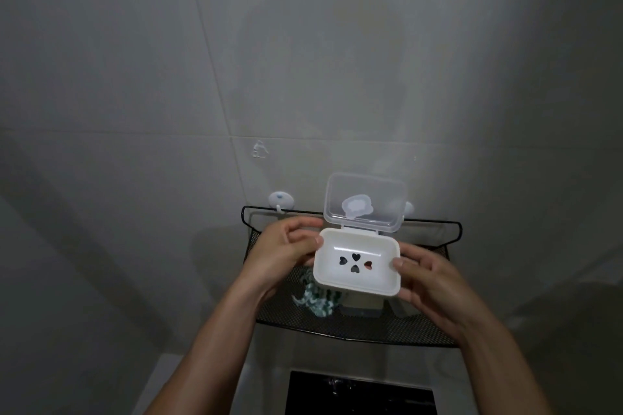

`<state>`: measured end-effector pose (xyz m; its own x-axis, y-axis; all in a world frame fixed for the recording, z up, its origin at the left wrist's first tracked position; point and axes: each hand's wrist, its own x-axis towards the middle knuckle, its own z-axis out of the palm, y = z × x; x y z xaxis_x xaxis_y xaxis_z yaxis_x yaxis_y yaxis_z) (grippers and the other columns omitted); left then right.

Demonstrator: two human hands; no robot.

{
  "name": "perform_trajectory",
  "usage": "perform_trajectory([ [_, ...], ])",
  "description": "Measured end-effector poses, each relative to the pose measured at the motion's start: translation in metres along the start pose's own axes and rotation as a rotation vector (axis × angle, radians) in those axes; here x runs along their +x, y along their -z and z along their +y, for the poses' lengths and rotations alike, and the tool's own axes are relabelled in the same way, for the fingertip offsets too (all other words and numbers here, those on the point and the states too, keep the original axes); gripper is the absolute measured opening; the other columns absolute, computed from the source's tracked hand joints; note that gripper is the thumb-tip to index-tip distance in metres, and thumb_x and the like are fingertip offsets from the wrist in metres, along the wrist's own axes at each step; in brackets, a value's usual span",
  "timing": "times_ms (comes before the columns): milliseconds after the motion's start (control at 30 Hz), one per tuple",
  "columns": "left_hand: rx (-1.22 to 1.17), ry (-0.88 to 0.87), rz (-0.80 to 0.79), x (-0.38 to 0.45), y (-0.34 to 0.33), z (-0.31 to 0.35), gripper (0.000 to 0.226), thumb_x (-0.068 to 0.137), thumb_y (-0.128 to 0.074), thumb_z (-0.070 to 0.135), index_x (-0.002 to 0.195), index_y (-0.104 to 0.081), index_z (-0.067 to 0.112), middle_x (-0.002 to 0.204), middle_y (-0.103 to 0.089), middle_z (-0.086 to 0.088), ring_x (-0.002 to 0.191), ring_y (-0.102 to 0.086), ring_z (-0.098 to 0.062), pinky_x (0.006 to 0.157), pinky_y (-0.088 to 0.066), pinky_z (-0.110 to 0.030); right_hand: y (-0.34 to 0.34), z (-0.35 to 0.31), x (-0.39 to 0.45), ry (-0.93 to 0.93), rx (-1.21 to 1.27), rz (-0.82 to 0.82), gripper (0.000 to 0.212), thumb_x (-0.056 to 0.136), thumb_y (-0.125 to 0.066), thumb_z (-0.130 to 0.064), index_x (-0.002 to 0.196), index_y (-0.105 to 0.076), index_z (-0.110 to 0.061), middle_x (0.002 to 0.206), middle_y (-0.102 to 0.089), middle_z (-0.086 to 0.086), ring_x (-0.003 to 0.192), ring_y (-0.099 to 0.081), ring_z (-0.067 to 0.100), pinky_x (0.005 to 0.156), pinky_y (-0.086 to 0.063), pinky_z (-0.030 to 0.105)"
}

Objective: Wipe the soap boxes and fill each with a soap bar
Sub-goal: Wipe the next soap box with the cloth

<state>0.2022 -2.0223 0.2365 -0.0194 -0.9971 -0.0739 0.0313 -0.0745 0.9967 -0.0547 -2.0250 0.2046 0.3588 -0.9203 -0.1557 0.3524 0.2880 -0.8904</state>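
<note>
Above the black mesh shelf, both hands hold an open white soap box, empty inside.

Left hand curls round the box's left end, thumb on the rim; right hand grips the right end the same way. Its clear lid stands hinged back on the far side. A green-and-white cloth lies on the shelf just below. Wiping well likely means keeping one hand clamped on the box, freeing the other for the cloth, and working round the heart-shaped drain holes.
</note>
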Motion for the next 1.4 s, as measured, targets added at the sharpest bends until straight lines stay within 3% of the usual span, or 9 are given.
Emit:
perform_trajectory([
  [133,0.063,-0.030,-0.019,0.000,0.000,-0.007,0.029,0.092,-0.064,0.004,0.121,-0.063,0.006,0.098,-0.076,-0.011,0.087,-0.073,-0.021,0.076,-0.060,-0.031,0.005,-0.001,-0.002,-0.023,0.035,0.076,0.044,0.081,-0.064,-0.004,0.124,-0.064,0.001,0.117,-0.071,0.025,0.102,-0.073,0.036,0.072,-0.063,0.040],
  [233,0.614,-0.109,-0.080,0.003,0.006,-0.019,0.036,0.085,-0.074,0.012,0.121,-0.068,0.015,0.110,-0.073,-0.001,0.102,-0.068,-0.013,0.095,-0.053,-0.034,0.011,-0.005,-0.003,0.007,0.077,0.144,0.044,0.078,-0.064,-0.005,0.121,-0.065,-0.001,0.115,-0.072,0.024,0.099,-0.074,0.034,0.068,-0.063,0.039],
  [333,1.002,-0.039,-0.208,0.002,0.002,-0.030,0.046,0.077,-0.079,0.024,0.121,-0.067,0.027,0.118,-0.067,0.007,0.106,-0.061,-0.010,0.094,-0.049,-0.028,0.013,-0.007,-0.003,0.032,0.115,0.170,0.035,0.077,-0.064,-0.004,0.112,-0.070,-0.005,0.110,-0.074,0.022,0.094,-0.075,0.032,0.065,-0.063,0.037],
  [533,1.007,-0.006,-0.147,0.000,-0.004,-0.053,0.023,0.075,-0.076,0.016,0.097,-0.073,0.021,0.093,-0.070,0.003,0.084,-0.064,-0.014,0.070,-0.048,-0.024,0.012,-0.006,-0.004,0.037,0.110,0.196,0.030,0.078,-0.066,-0.007,0.106,-0.075,-0.010,0.112,-0.073,0.021,0.097,-0.075,0.033,0.065,-0.062,0.038],
  [700,0.610,-0.019,0.148,-0.004,0.005,-0.034,0.006,0.077,-0.073,0.005,0.081,-0.073,0.010,0.078,-0.074,-0.008,0.076,-0.070,-0.028,0.071,-0.057,-0.043,0.014,-0.005,-0.003,0.049,0.112,0.211,0.035,0.079,-0.067,-0.008,0.113,-0.071,-0.009,0.113,-0.073,0.021,0.097,-0.075,0.033,0.065,-0.062,0.038],
  [833,0.445,-0.132,0.318,-0.013,0.004,0.009,0.015,0.071,-0.068,0.028,0.078,-0.073,0.015,0.074,-0.074,0.001,0.074,-0.072,-0.021,0.068,-0.059,-0.042,0.009,-0.003,-0.001,0.028,0.082,0.203,0.038,0.081,-0.064,-0.012,0.118,-0.067,-0.007,0.112,-0.074,0.021,0.095,-0.075,0.032,0.066,-0.062,0.038],
  [1000,0.684,-0.445,0.484,-0.014,-0.026,0.038,0.005,0.077,-0.071,0.021,0.082,-0.071,0.020,0.074,-0.063,0.014,0.066,-0.057,0.001,0.060,-0.038,-0.011,-0.009,0.001,0.007,0.040,0.090,0.149,0.031,0.091,-0.058,-0.006,0.121,-0.065,-0.005,0.114,-0.073,0.022,0.099,-0.074,0.035,0.069,-0.062,0.040],
  [1133,1.021,-0.560,0.453,-0.009,-0.054,0.028,0.024,0.086,-0.068,0.014,0.109,-0.069,0.006,0.100,-0.065,-0.007,0.089,-0.056,-0.022,0.078,-0.042,-0.029,-0.026,0.006,0.012,0.072,0.136,0.126,0.036,0.088,-0.060,-0.006,0.123,-0.061,-0.002,0.112,-0.073,0.023,0.097,-0.074,0.035,0.071,-0.063,0.043],
  [1400,1.314,-0.519,0.413,-0.011,-0.079,0.010,0.022,0.093,-0.056,0.018,0.112,-0.068,0.016,0.113,-0.067,0.002,0.103,-0.055,-0.021,0.086,-0.044,-0.034,-0.034,0.009,0.014,0.126,0.136,0.176,0.040,0.082,-0.063,-0.010,0.121,-0.061,-0.001,0.111,-0.073,0.023,0.088,-0.075,0.031,0.075,-0.062,0.046],
])
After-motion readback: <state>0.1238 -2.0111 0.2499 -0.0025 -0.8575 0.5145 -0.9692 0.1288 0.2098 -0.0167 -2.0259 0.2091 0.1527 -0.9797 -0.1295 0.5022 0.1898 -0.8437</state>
